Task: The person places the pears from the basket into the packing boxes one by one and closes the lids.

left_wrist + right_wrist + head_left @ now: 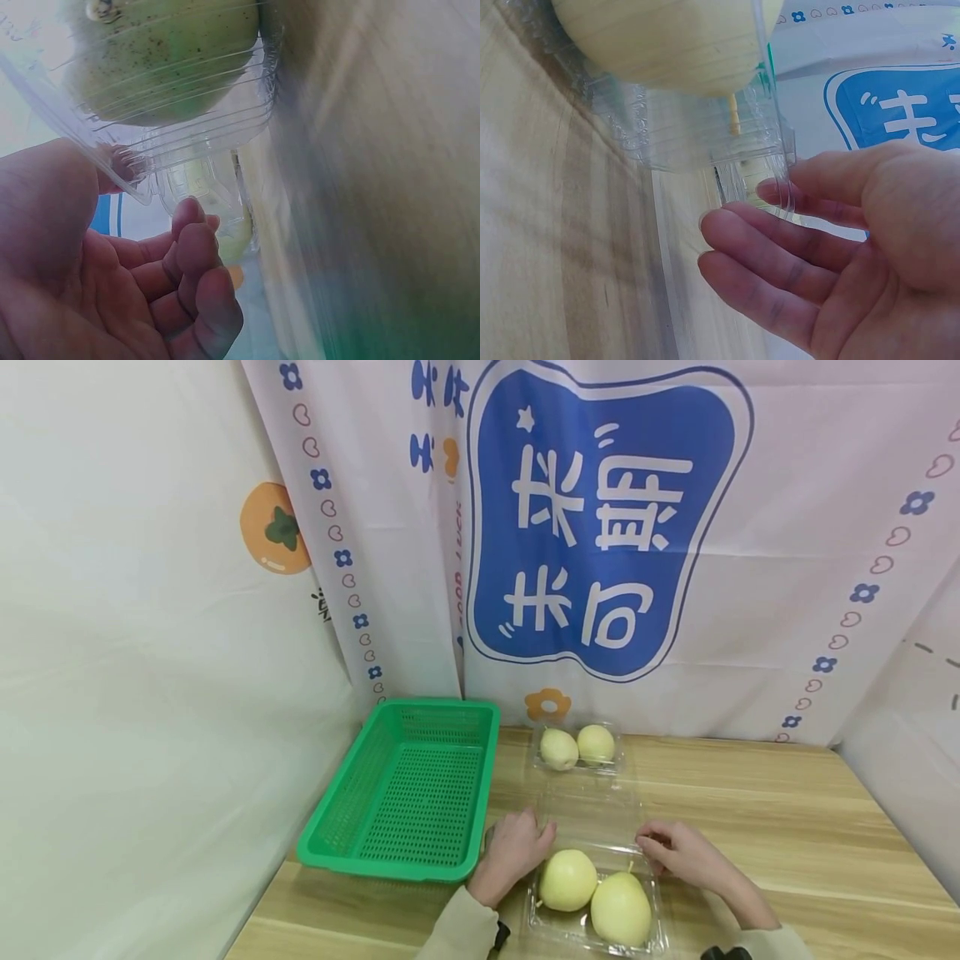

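A clear plastic clamshell box (534, 920) lies open on the table in front of me, its lid (588, 814) folded back away from me. Inside the base sit two pale yellow pears (567, 880), (621, 908), side by side. My left hand (513, 846) is at the box's left side near the hinge. In the left wrist view its thumb reaches behind the plastic rim (139, 193), while the loosely bent fingers stay apart from it. On the opposite side, my right hand (686, 857) holds the box's edge near the hinge between thumb and bent fingers.
A green plastic basket (390, 870) with perforated walls stands to the left, close to my left hand. Another clear box (617, 767) holding two pears (559, 749), (596, 744) is at the back against the printed curtain (405, 635). Wooden tabletop (795, 827) extends to the right.
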`<state>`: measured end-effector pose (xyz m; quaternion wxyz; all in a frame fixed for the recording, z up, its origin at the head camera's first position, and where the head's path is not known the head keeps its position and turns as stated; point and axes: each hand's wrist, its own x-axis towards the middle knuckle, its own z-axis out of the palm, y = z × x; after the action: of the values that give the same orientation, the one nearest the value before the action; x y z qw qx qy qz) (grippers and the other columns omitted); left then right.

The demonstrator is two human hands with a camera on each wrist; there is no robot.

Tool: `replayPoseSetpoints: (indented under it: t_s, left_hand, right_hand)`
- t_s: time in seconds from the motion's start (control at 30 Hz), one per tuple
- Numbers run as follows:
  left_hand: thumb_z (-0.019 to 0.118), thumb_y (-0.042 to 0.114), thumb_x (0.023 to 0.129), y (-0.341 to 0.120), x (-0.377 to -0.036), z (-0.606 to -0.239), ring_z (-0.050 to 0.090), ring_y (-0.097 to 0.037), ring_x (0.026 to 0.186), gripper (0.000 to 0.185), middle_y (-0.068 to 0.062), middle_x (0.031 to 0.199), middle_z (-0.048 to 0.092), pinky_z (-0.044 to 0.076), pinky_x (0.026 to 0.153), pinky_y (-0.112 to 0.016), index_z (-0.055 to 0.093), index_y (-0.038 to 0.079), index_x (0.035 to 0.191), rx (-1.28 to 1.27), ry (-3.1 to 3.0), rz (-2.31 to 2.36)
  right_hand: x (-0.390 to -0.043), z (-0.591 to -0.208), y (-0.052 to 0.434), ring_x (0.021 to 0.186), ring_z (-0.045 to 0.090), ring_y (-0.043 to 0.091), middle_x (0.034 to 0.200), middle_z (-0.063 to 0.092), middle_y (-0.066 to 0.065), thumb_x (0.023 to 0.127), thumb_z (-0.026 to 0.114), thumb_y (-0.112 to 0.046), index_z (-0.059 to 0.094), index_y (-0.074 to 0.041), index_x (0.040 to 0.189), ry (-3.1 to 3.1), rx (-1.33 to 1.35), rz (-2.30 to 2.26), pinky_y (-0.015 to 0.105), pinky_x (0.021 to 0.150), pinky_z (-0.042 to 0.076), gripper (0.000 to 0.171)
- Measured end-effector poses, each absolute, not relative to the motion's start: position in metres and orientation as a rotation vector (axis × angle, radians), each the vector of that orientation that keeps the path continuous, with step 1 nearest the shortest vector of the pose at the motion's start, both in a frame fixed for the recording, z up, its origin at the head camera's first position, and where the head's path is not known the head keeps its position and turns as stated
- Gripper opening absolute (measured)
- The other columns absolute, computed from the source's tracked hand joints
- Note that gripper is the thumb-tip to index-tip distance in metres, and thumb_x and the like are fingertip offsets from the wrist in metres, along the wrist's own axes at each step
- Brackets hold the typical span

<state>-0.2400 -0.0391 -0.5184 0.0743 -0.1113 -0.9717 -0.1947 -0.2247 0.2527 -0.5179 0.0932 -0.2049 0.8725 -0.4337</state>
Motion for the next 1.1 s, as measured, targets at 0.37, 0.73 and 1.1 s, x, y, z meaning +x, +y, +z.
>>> replayPoseSetpoints:
  t_s: [0.37, 0.73, 1.1]
  left_hand:
    - [0.056, 0.041, 0.095, -0.0397, -0.239, -0.5185, 0.043, -0.015, 0.047, 0.036, -0.002, 0.055, 0.046, 0.031, 0.042, -0.028, 0.053, 0.013, 0.072, -0.33, -2.919, -0.592]
    - [0.057, 0.039, 0.095, -0.0396, -0.2364, -0.5153, 0.041, -0.015, 0.045, 0.036, -0.002, 0.054, 0.045, 0.03, 0.04, -0.028, 0.055, 0.01, 0.075, -0.345, -2.897, -0.561]
    - [0.057, 0.038, 0.095, -0.0396, -0.233, -0.513, 0.041, -0.014, 0.045, 0.034, -0.002, 0.054, 0.044, 0.03, 0.039, -0.028, 0.054, 0.011, 0.074, -0.354, -2.891, -0.566]
  right_hand:
    - [-0.2242, -0.5168, 0.252, 0.061, 0.058, 0.009, 0.071, 0.06, 0.0, 0.101, 0.055, -0.025, 0.067, -0.004, 0.101, 2.615, -0.57, -1.28, 0.025, 0.052, 0.05, 0.024]
    - [-0.225, -0.5156, 0.2531, 0.06, 0.057, 0.009, 0.071, 0.06, 0.001, 0.099, 0.057, -0.025, 0.068, -0.004, 0.101, 2.614, -0.583, -1.288, 0.024, 0.053, 0.05, 0.023]
    - [-0.2241, -0.5141, 0.2538, 0.061, 0.057, 0.009, 0.071, 0.06, 0.001, 0.098, 0.059, -0.024, 0.068, -0.004, 0.098, 2.611, -0.584, -1.276, 0.025, 0.054, 0.051, 0.022]
